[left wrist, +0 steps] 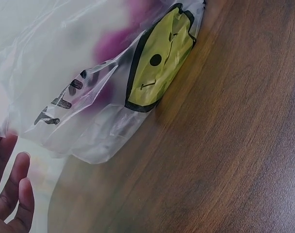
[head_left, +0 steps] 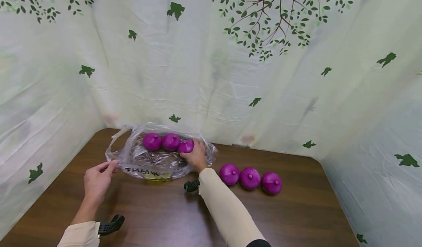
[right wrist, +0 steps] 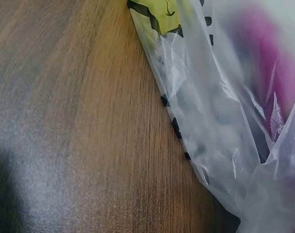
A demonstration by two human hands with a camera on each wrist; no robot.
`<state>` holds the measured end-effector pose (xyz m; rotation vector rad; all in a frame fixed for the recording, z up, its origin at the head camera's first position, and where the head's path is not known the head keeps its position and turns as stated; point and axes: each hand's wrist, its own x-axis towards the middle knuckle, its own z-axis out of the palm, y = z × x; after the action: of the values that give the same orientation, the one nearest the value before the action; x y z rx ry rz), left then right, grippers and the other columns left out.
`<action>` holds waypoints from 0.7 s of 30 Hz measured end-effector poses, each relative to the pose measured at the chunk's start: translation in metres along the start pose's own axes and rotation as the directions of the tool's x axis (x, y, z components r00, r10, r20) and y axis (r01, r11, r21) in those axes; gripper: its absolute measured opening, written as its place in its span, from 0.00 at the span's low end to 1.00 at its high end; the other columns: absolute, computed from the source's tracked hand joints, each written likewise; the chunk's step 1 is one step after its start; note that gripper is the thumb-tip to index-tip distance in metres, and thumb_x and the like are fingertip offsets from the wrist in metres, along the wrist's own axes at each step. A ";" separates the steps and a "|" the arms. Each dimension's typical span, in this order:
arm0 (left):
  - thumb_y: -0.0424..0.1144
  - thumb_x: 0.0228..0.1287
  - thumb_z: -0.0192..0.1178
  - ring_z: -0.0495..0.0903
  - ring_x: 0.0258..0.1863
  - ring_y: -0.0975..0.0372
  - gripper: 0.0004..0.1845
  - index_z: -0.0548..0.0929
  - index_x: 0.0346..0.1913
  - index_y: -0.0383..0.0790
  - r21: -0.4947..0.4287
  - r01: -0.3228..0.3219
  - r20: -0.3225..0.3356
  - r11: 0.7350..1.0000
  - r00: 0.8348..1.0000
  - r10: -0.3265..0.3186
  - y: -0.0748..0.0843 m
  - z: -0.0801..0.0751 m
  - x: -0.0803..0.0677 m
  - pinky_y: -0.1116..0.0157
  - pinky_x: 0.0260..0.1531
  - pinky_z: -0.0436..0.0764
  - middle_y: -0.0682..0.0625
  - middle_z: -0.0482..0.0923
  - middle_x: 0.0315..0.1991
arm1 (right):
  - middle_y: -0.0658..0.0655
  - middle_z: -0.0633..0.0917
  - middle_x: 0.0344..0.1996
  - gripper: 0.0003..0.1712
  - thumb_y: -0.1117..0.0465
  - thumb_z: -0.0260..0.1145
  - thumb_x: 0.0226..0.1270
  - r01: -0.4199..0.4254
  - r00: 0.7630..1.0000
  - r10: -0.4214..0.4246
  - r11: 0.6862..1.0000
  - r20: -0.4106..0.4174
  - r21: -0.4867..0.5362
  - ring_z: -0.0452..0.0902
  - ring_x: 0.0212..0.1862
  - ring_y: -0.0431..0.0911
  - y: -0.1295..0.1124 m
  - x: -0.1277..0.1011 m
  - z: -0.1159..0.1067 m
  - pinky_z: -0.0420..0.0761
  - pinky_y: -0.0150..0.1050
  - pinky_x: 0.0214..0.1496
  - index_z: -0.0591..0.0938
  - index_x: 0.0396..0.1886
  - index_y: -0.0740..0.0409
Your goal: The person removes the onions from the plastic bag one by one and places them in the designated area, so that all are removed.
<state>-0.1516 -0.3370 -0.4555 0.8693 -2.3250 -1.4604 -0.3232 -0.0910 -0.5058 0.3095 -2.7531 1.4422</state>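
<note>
On the brown wooden table (head_left: 296, 217), near its far edge, lies a clear plastic bag (head_left: 155, 162) with black letters and a yellow smiley face printed on the side closest to the person. Inside the bag, along its far side, two purple onions (head_left: 161, 142) sit in a row, touching each other. Just beside them, at the right end of the bag, the right hand (head_left: 197, 156) reaches in and its fingers curl around a third purple onion (head_left: 185, 146), which touches the second one. At the left end of the bag, the left hand (head_left: 97, 180) is at the edge of the plastic; its thumb and fingers touch the film there, but I cannot tell if they pinch it or only rest on it. From the left wrist camera the fingertips (left wrist: 11, 189) look relaxed and rather straight, just beside the bag, with the smiley face (left wrist: 159, 60) above them. From the right wrist camera only the bag wall and a blurred purple shape behind it show, not the hand itself. To the right of the bag, on the bare wood, three more purple onions (head_left: 250, 177) stand in a row, close together. Behind the bag and around the table hangs a pale curtain (head_left: 211, 63) with green leaves.
</note>
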 end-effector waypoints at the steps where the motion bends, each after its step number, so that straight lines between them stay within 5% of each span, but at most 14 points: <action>1: 0.57 0.69 0.52 0.77 0.44 0.50 0.32 0.78 0.58 0.29 0.001 0.000 -0.002 1.000 1.000 0.000 0.000 0.000 0.000 0.69 0.32 0.72 0.41 0.85 0.39 | 0.65 0.71 0.60 0.44 0.60 0.78 0.49 0.007 1.000 -0.007 1.000 0.008 0.003 0.67 0.61 0.58 0.000 0.000 0.000 0.71 0.52 0.60 0.69 0.65 0.65; 21: 0.58 0.68 0.52 0.79 0.43 0.51 0.34 0.77 0.59 0.29 -0.006 0.004 0.010 1.000 1.000 -0.004 0.000 0.003 0.002 0.62 0.39 0.73 0.37 0.84 0.43 | 0.61 0.76 0.58 0.45 0.61 0.80 0.45 -0.011 0.998 0.005 0.996 0.065 0.086 0.72 0.58 0.54 -0.016 -0.002 -0.019 0.74 0.49 0.58 0.70 0.65 0.61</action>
<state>-0.1544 -0.3359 -0.4566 0.8676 -2.3261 -1.4758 -0.3200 -0.0842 -0.4820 0.3545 -2.7499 1.5835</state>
